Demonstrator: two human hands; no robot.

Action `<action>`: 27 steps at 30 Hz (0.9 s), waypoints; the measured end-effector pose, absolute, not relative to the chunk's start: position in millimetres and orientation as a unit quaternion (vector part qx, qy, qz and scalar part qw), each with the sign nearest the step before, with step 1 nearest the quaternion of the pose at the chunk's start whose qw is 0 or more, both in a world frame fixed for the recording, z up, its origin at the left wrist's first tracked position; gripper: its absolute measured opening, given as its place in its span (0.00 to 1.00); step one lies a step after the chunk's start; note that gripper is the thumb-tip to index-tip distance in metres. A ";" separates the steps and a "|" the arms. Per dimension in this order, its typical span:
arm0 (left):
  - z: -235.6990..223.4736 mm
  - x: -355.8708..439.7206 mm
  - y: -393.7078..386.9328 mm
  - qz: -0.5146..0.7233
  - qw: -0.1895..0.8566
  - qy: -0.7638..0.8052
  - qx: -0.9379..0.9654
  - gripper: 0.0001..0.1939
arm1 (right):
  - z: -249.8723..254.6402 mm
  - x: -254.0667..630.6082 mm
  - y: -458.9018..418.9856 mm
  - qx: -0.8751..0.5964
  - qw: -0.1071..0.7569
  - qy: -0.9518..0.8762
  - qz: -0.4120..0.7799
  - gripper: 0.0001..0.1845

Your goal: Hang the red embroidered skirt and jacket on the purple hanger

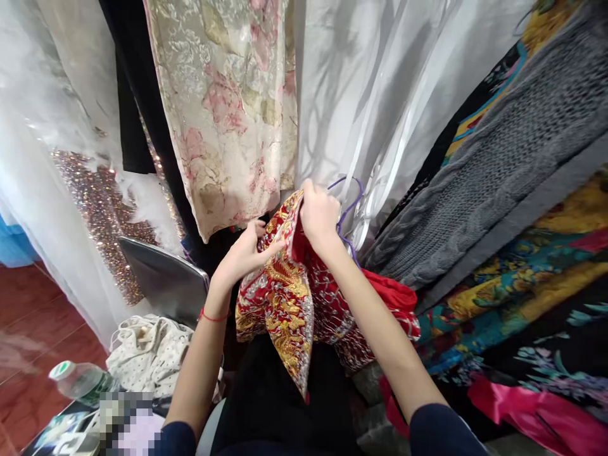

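A red garment point(289, 304) with dense gold and silver embroidery lies bunched over my lap, one pointed corner hanging down toward me. My right hand point(319, 212) is closed on its upper edge, where the plain red inner side shows. Lower and to the left, my left hand point(247, 250) has the cloth between its thumb and curled fingers, with the thumb stretched along the embroidered face. A thin purple loop point(354, 202), a cord or a hanger, shows just right of my right hand.
A floral brocade cloth point(228, 114), white sheer fabric point(332, 82) and a grey knit point(489, 145) hang ahead and to the right. At left are a dark chair back point(164, 282), a dotted white cloth bag point(147, 354) and a plastic bottle point(85, 380).
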State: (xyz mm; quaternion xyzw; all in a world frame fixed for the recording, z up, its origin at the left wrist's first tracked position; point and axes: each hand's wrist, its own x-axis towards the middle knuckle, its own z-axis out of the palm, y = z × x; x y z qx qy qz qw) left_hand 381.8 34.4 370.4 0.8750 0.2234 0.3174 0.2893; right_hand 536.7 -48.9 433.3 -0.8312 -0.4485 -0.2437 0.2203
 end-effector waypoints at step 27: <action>373.0 490.4 64.2 0.265 0.182 0.232 0.918 0.17 | 353.1 603.9 -180.2 -0.876 0.274 -0.394 -0.053 0.21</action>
